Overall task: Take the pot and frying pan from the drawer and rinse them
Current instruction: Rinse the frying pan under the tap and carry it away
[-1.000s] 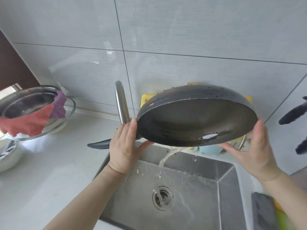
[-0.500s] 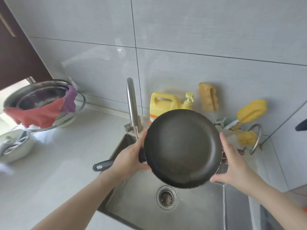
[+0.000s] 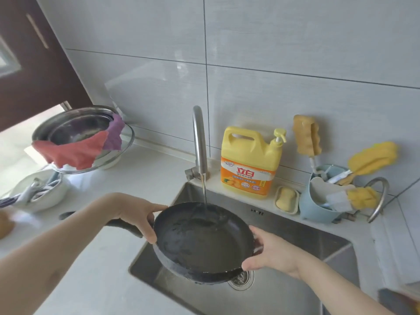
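Observation:
A black frying pan (image 3: pixel 202 242) is held level over the steel sink (image 3: pixel 295 235), open side up. Water runs from the tap (image 3: pixel 198 142) into the far part of the pan. My left hand (image 3: pixel 136 214) grips the pan where its dark handle joins the rim; the handle points left over the counter. My right hand (image 3: pixel 270 253) holds the right rim, thumb on top, fingers under. A steel pot (image 3: pixel 77 128) with red and purple cloths draped on its rim stands on the counter at the back left.
A yellow detergent jug (image 3: pixel 250 162), a soap dish (image 3: pixel 286 199) and a blue holder (image 3: pixel 322 201) with yellow sponges line the ledge behind the sink. A white bowl (image 3: pixel 38 192) of utensils stands on the counter (image 3: pixel 136 176) at left. The drain (image 3: pixel 242 279) shows under the pan.
The pan has gone from tilted, pouring water out, to level and lower under the tap. Water now runs into it. Both hands kept their hold.

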`<state>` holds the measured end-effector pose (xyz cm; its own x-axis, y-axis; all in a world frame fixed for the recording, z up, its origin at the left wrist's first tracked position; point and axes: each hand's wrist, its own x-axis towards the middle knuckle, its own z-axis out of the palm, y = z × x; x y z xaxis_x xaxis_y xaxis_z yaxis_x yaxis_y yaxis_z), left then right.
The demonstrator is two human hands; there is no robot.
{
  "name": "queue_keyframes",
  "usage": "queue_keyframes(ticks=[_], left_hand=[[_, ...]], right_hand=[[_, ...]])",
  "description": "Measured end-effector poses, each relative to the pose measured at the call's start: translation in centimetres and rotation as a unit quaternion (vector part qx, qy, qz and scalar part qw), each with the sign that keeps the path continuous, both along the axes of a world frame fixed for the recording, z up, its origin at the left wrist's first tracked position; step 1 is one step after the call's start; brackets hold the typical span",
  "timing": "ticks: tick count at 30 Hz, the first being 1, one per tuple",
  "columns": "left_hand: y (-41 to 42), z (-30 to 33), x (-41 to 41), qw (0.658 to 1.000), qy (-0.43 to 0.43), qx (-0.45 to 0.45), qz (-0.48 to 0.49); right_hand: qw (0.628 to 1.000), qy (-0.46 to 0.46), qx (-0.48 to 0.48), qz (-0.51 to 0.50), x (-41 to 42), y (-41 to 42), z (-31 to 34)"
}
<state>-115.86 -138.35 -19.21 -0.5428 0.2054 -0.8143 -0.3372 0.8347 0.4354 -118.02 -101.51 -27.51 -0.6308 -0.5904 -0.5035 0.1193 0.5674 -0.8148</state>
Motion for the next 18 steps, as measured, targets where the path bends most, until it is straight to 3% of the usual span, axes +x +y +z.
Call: queue_keyframes(ticks=[3, 5, 8, 10, 14, 18], left_hand=[[-0.2, 1.9, 0.0, 0.999, 0.012, -0.04, 0.019], [0.7, 3.2, 0.4, 0.992, 0.079, -0.099, -0.024], [2.5, 3.7, 1.5, 0.94, 0.23, -0.229, -0.102], [3.0, 3.0, 2.1, 0.904, 0.323, -0.255, -0.113], [3.4, 0.0, 2.3, 0.902, 0.39, -0.179, -0.039], [4.9, -3.3, 1.8, 0.931, 0.355, -0.024, 0.08]], right_hand=[[0.997, -0.022, -0.066, -0.021, 2.0, -1.6, -2.2], [0.992, -0.017, -0.102, -0.066, 3.3, -2.7, -3.6], [0.982, 0.022, -0.118, -0.144, 4.4, -3.6, -5.3], [0.978, 0.059, -0.112, -0.168, 4.1, -3.3, -5.2], [0.965, 0.194, -0.081, -0.155, 1.1, -0.9, -2.1], [0.97, 0.232, 0.033, -0.072, -2.6, 2.4, 3.3]])
